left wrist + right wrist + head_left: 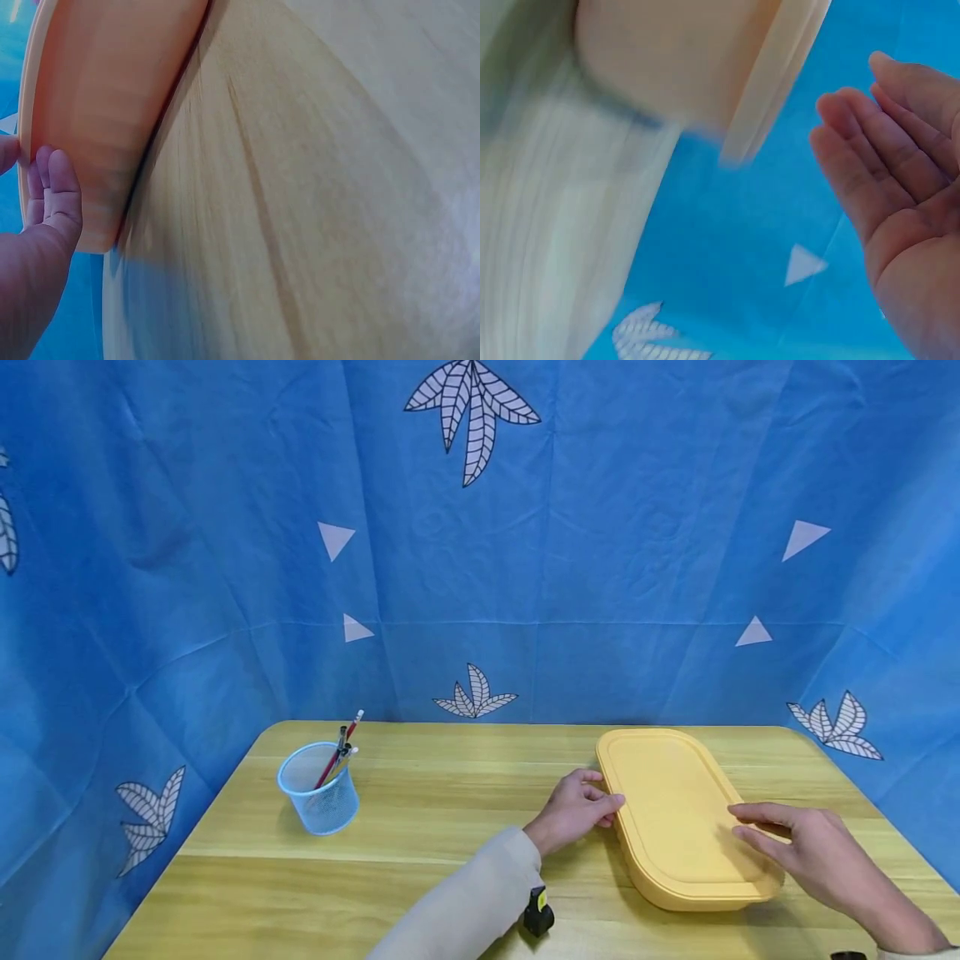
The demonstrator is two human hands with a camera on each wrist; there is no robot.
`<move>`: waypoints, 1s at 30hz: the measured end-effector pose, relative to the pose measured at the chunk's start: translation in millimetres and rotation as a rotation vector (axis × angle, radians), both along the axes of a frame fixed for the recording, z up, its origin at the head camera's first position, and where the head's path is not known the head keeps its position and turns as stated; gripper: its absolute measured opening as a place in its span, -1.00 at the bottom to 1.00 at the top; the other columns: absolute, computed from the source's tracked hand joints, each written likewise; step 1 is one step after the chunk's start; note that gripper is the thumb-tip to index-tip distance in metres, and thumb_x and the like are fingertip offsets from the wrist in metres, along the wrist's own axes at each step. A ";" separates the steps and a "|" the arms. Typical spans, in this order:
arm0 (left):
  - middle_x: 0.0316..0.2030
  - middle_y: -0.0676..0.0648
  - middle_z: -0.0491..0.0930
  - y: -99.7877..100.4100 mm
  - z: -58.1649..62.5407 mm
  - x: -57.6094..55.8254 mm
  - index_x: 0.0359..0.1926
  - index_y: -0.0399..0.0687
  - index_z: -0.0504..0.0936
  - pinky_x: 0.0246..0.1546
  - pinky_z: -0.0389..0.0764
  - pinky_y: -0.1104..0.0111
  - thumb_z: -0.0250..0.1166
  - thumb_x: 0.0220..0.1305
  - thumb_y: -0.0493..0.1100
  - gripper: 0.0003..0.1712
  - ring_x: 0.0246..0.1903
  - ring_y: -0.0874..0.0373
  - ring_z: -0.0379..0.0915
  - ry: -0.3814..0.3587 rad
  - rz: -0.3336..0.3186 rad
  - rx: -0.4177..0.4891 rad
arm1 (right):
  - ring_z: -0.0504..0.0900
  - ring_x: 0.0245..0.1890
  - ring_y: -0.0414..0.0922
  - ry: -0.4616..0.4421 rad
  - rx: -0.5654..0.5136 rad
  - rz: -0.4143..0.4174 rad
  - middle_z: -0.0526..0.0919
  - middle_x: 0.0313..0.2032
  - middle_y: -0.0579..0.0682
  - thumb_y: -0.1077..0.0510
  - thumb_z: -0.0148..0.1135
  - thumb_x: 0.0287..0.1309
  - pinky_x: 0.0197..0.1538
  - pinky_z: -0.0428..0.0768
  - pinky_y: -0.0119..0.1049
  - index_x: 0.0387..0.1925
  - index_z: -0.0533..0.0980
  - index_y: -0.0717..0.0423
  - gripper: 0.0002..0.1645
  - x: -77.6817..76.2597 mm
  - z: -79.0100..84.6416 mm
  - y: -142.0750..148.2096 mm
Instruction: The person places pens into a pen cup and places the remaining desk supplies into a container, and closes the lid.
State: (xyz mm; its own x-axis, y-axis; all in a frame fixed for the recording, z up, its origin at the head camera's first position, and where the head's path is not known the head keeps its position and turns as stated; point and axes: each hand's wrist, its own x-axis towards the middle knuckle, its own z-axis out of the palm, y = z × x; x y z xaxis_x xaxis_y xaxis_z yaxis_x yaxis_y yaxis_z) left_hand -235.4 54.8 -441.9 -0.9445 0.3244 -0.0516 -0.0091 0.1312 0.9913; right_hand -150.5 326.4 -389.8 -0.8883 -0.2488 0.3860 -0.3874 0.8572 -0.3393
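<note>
A yellow rectangular plastic box [678, 900] with rounded corners stands on the right part of the table, with a matching flat lid [675, 814] on top. My left hand [572, 812] pinches the lid's left rim, thumb above and fingers beneath. In the left wrist view, those fingertips [61, 169] rest against the outer wall under the rim. Beside the box's right edge is my right hand [817, 853], its fingers loosely extended. The right wrist view shows that hand apart from the box, holding nothing. Whatever the box contains is hidden by the lid.
At the table's left stands a light blue mesh pen cup [324, 802] with several pens and pencils [341, 752]. The wooden table [450, 785] is bounded at the back and sides by a blue patterned cloth [540, 560].
</note>
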 end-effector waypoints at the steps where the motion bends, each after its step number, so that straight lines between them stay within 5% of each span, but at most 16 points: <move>1: -0.40 0.01 0.65 0.0 0.0 -0.2 0.20 -0.23 0.44 -0.26 0.68 0.27 0.39 0.29 -0.19 -0.48 -0.46 0.10 0.64 0.002 -0.001 0.001 | 0.72 -0.26 -0.22 -0.005 0.024 -0.014 0.77 -0.22 0.13 0.21 0.50 0.06 -0.35 0.58 -0.48 -0.14 0.73 0.15 -0.72 -2.7 0.5 5.1; 6: -0.40 0.01 0.65 -0.6 -0.9 0.6 0.19 -0.22 0.44 -0.27 0.68 0.27 0.39 0.29 -0.20 -0.49 -0.46 0.12 0.63 -0.007 -0.002 -0.001 | 0.69 -0.17 0.28 -0.125 0.075 -0.029 0.72 -0.12 0.28 0.18 0.45 0.13 -0.37 0.60 -0.21 0.02 0.65 0.30 -0.57 -11.9 0.2 21.5; 18: -0.38 0.05 0.65 -4.8 4.7 3.8 0.21 -0.17 0.46 -0.27 0.66 0.30 0.40 0.29 -0.13 -0.47 -0.45 0.16 0.63 0.025 0.004 -0.074 | 0.68 -0.13 0.27 -0.234 0.080 0.006 0.69 -0.09 0.34 0.20 0.42 0.16 -0.23 0.67 0.00 0.01 0.64 0.36 -0.59 -22.9 1.2 24.9; 23: -0.35 0.13 0.60 -10.7 14.4 5.2 0.29 -0.13 0.45 -0.25 0.60 0.39 0.41 0.29 -0.04 -0.37 -0.38 0.27 0.57 0.093 -0.019 -0.204 | 0.69 -0.14 0.28 -0.254 0.098 0.023 0.68 -0.10 0.36 0.19 0.40 0.18 -0.24 0.67 0.00 0.03 0.61 0.40 -0.56 -26.7 5.5 24.1; 25: -0.28 0.12 0.61 -15.0 19.1 5.2 0.31 -0.14 0.45 -0.20 0.58 0.40 0.41 0.28 0.00 -0.34 -0.31 0.29 0.55 0.139 -0.034 -0.271 | 0.69 -0.38 0.11 -0.263 0.115 0.013 0.71 -0.21 0.34 0.15 0.39 0.21 -0.36 0.63 -0.12 0.08 0.58 0.41 -0.50 -26.7 6.1 22.7; 30: 0.13 0.03 0.56 -33.9 29.6 3.9 0.36 -0.08 0.44 0.13 0.51 0.30 0.33 0.32 0.15 -0.29 0.12 0.18 0.45 0.306 -0.092 -0.549 | 0.65 -0.19 0.30 -0.244 0.144 0.026 0.59 0.00 0.48 0.04 0.40 0.21 -0.12 0.61 0.12 0.17 0.48 0.47 -0.32 -26.8 8.1 14.6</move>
State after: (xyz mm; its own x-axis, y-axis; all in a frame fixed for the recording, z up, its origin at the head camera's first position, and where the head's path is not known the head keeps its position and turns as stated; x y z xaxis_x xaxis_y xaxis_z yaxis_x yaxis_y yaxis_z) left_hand -231.6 20.8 -412.3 -0.9123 0.4082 0.0348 0.2999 0.6076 0.7354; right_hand -177.3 341.0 -381.7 -0.9432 -0.3096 0.1204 -0.3319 0.8941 -0.3006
